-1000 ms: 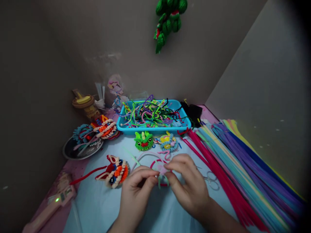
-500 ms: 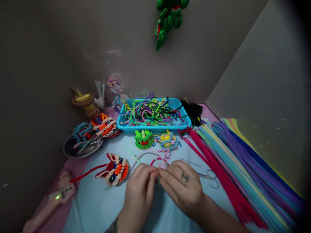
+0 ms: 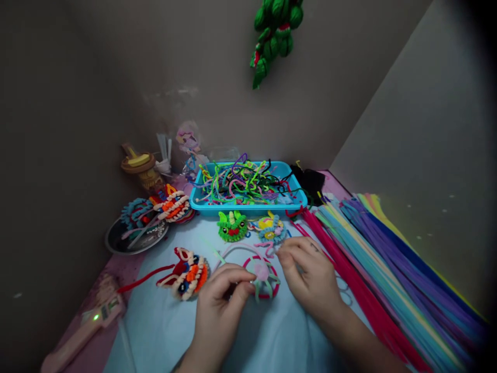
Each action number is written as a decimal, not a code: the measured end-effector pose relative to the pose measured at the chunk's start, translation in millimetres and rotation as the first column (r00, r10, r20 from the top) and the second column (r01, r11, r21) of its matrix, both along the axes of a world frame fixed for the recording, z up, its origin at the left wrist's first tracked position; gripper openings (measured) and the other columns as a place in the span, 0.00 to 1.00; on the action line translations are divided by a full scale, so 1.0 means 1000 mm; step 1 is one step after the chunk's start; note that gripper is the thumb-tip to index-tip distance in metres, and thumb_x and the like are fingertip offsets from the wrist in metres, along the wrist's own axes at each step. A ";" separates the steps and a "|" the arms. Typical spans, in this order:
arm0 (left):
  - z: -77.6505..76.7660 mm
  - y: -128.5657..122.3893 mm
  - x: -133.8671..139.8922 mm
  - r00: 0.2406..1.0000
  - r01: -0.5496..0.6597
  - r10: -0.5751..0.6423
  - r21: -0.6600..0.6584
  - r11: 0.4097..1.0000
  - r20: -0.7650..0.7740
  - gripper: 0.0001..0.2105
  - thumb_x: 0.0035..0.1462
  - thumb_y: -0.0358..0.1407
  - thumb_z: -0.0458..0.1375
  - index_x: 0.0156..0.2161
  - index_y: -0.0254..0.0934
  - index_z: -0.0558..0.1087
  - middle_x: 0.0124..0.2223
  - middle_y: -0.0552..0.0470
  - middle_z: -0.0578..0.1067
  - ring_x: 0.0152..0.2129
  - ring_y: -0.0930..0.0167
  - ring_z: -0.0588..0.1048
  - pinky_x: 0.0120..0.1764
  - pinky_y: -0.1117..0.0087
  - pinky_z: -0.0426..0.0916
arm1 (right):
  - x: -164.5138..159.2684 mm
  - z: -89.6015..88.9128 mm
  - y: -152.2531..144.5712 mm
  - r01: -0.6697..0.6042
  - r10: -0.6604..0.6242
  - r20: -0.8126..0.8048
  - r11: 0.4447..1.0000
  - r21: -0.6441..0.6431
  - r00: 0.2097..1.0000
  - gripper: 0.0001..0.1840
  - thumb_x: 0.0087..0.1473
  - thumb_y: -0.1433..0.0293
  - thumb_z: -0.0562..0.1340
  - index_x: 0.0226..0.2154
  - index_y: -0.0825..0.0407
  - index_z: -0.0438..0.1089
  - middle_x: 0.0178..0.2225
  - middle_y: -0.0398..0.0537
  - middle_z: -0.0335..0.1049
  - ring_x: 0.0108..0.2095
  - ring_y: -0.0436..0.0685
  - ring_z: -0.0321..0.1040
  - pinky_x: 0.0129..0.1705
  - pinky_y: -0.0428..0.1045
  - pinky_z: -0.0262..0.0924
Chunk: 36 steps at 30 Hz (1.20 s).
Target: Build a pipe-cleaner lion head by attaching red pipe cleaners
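A round pipe-cleaner frame in crimson and pale green, with a pink middle, lies or hovers just over the cloth. My left hand pinches its left side near a green strand. To its right, my right hand is apart from the frame, thumb and fingers pressed together; whatever they hold is too small to tell. A pink pipe cleaner arches behind the frame. Left of my left hand sits an orange, cream and red pipe-cleaner lion head. Scissors are partly hidden behind my right hand.
A blue tray full of pipe-cleaner scraps stands at the back. Before it sit a green pipe-cleaner head and a yellow-blue one. Long pipe cleaners fan out right. A glue gun and metal bowl are left.
My hands, together at the fingertips before, have come apart. The right hand has moved right and slightly up, uncovering the round frame. The view has shifted slightly.
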State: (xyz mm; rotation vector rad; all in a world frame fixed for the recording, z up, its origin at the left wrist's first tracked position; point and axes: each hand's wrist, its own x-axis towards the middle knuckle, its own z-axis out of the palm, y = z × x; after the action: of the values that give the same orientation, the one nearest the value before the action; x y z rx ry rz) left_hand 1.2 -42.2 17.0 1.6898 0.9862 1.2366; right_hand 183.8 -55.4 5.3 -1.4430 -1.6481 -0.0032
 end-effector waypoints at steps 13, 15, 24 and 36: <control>-0.016 0.000 0.007 0.911 0.213 0.002 -0.475 0.854 0.413 0.04 0.45 0.35 0.68 0.27 0.38 0.80 0.27 0.53 0.78 0.26 0.75 0.73 0.31 0.77 0.67 | -0.020 0.004 -0.021 -0.332 0.332 0.022 0.939 0.088 0.943 0.16 0.56 0.82 0.57 0.46 0.53 0.67 0.34 0.49 0.69 0.36 0.55 0.63 0.39 0.52 0.63; -0.016 0.000 0.009 0.896 0.250 0.004 -0.512 0.822 0.443 0.05 0.44 0.36 0.69 0.27 0.38 0.80 0.27 0.53 0.78 0.26 0.75 0.73 0.32 0.77 0.67 | -0.022 0.004 -0.024 -0.310 0.303 0.066 0.943 0.126 0.951 0.17 0.54 0.82 0.58 0.46 0.54 0.68 0.32 0.49 0.69 0.34 0.55 0.61 0.37 0.52 0.63; -0.008 0.004 0.005 0.984 0.133 -0.052 -0.505 0.853 0.170 0.04 0.48 0.35 0.65 0.28 0.37 0.81 0.29 0.50 0.78 0.28 0.71 0.74 0.32 0.74 0.68 | -0.020 0.002 -0.016 -0.339 0.334 0.072 0.937 0.080 0.940 0.12 0.56 0.81 0.58 0.42 0.55 0.68 0.32 0.50 0.70 0.33 0.55 0.64 0.36 0.52 0.62; -0.005 0.004 -0.002 0.969 0.024 -0.085 -0.255 0.967 -0.231 0.06 0.55 0.34 0.58 0.33 0.36 0.77 0.30 0.50 0.79 0.26 0.70 0.77 0.23 0.77 0.68 | -0.024 -0.003 -0.011 -0.402 0.335 -0.309 0.897 -0.184 0.890 0.07 0.57 0.76 0.57 0.33 0.51 0.68 0.31 0.45 0.66 0.32 0.51 0.66 0.34 0.46 0.62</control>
State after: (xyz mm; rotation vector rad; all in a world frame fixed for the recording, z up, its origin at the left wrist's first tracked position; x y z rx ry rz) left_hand -0.3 -38.0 11.9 1.6773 1.1782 0.8432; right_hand 159.6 -66.6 2.1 -1.2137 -1.7097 0.6090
